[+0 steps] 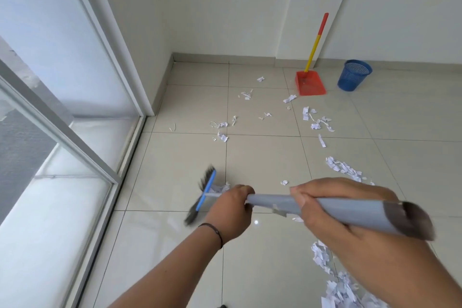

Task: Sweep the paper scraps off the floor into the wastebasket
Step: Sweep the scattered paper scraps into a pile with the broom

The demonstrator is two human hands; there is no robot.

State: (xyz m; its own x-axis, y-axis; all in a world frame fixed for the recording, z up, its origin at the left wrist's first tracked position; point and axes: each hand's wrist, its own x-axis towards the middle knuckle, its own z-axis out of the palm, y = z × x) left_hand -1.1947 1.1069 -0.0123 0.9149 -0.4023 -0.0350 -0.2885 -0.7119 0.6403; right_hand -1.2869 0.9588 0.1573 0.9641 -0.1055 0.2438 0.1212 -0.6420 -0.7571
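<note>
Both of my hands grip a grey broom handle [272,201] that runs across the lower middle of the view. My left hand [231,207] holds it lower down, near the blue broom head [206,194] with dark bristles on the floor. My right hand [332,210] holds it higher, close to the camera. White paper scraps [317,122] lie scattered over the tiles, with denser heaps at the right [343,167] and bottom right [342,290]. A blue mesh wastebasket [353,75] stands by the far wall. Next to it lies a red dustpan [310,82] with a yellow-red handle.
A glass door with a white frame [105,112] runs along the left side. A white wall corner [150,97] juts out beyond it. Beige floor tiles [262,157] stretch between me and the far wall.
</note>
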